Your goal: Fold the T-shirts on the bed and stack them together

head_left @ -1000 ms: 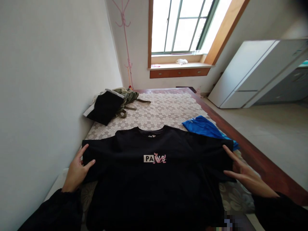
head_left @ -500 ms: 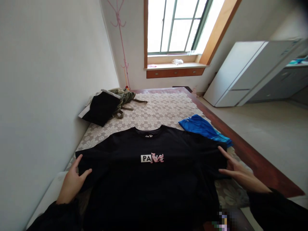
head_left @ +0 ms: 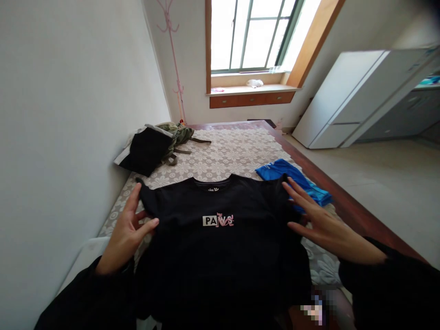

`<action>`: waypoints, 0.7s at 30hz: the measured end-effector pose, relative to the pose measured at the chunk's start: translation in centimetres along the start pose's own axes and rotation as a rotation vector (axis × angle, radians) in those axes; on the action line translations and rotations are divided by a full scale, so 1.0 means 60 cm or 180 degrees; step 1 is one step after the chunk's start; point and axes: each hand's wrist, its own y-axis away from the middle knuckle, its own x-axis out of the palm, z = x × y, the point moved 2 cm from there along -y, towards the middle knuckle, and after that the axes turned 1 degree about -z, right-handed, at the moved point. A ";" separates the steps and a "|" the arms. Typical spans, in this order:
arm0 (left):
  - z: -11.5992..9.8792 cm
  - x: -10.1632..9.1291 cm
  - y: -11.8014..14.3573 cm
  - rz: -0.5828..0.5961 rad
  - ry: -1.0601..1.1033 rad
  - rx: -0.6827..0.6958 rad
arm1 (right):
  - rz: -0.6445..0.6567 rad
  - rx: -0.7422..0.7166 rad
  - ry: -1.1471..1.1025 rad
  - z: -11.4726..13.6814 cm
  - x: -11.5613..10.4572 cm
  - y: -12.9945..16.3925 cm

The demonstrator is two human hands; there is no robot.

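A black T-shirt [head_left: 213,256] lies front side up, its neckline away from me and a "PAWS" print with a pink figure across the chest. My left hand [head_left: 129,227] holds the left sleeve, thumb on top and fingers partly hidden at its outer edge. On the other side, my right hand [head_left: 314,217] has the right sleeve in the same way. Both sleeves are lifted and bent inward. Just beyond my right hand is a folded blue garment [head_left: 285,174], partly covered by that hand and sleeve. The shirt's lower end runs out of the picture.
A patterned cover [head_left: 233,151] spreads over the wood-edged surface beneath. At the far left lie a black-and-white folded item [head_left: 147,149] and a camouflage backpack [head_left: 180,134]. A wall borders the left side. A white fridge [head_left: 347,101] stands at the far right.
Both hands have come inward and slightly away from me, bringing the sleeve ends up and toward the shirt's body. The blue garment stays where it was.
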 end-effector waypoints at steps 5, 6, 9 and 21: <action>-0.036 0.003 -0.018 0.0557 -0.0112 0.0116 | 0.0244 -0.0170 -0.0721 0.037 -0.012 -0.055; -0.028 -0.005 -0.029 0.0473 -0.0269 0.0102 | 0.0137 -0.0145 -0.0655 0.021 -0.014 -0.070; 0.012 -0.019 -0.071 0.0530 -0.0792 -0.0025 | 0.0028 -0.0182 -0.0163 -0.037 -0.005 -0.117; 0.071 0.048 -0.271 0.1151 -0.1912 0.0997 | 0.0908 -0.0977 0.0680 -0.143 0.058 -0.327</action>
